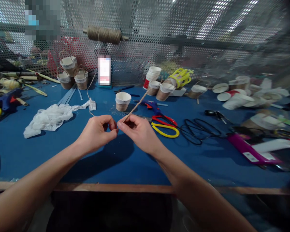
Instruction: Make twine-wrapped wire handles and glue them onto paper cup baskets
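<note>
Both hands meet above the blue table, fingertips nearly touching. My left hand (98, 132) is closed in a pinch on jute twine, which runs up from behind it to the spool (103, 34) on the mesh. My right hand (141, 132) pinches the same twine (139, 103); a stiff length of it sticks out up and to the right. Just beyond the hands stands a small twine-wrapped cup (123, 101) with a white lining. Scissors (165, 125) with red and yellow handles lie right of my right hand, their blades partly hidden.
White netting (48, 120) lies at left. Handled cups (69, 64) are stacked behind it. A blue glue gun (152, 106), black cable (198, 130) and purple power strip (252, 149) lie to the right. More cups (165, 91) stand near the perforated metal screen (145, 42).
</note>
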`<state>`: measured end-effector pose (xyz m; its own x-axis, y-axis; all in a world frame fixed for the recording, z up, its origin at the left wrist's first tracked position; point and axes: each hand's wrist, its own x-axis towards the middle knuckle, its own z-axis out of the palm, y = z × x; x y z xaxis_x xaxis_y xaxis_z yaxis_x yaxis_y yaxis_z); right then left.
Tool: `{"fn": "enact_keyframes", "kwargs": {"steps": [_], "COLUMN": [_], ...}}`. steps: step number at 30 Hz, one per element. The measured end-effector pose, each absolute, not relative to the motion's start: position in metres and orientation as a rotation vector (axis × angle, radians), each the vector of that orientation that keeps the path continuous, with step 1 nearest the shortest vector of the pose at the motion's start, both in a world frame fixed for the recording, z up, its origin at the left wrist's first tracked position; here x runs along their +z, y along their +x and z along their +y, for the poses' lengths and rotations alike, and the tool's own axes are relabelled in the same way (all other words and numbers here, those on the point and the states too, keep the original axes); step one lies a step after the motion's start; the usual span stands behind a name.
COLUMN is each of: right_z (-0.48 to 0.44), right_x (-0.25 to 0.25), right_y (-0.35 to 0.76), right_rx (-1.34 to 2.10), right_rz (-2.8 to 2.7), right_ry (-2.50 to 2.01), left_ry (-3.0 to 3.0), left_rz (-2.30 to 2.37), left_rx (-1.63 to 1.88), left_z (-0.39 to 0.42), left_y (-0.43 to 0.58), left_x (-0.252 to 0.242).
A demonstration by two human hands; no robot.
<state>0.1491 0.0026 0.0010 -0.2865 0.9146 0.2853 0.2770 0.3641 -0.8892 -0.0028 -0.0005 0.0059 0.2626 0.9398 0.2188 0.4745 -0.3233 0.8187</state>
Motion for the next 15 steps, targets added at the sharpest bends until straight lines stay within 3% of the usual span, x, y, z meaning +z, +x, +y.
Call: {"fn": "enact_keyframes", "kwargs": {"steps": [15], "right_z": [0.005], "right_x": [0.007], "right_y": [0.153], "right_rx": [0.729], "right_rz": [-1.786], "right_ry": [-1.229], "left_ry": [1.971], "left_rz": [1.131], "left_rx": [0.831], "left_z": [0.006], "left_y": [-0.016], "left_x": [0.015]}}
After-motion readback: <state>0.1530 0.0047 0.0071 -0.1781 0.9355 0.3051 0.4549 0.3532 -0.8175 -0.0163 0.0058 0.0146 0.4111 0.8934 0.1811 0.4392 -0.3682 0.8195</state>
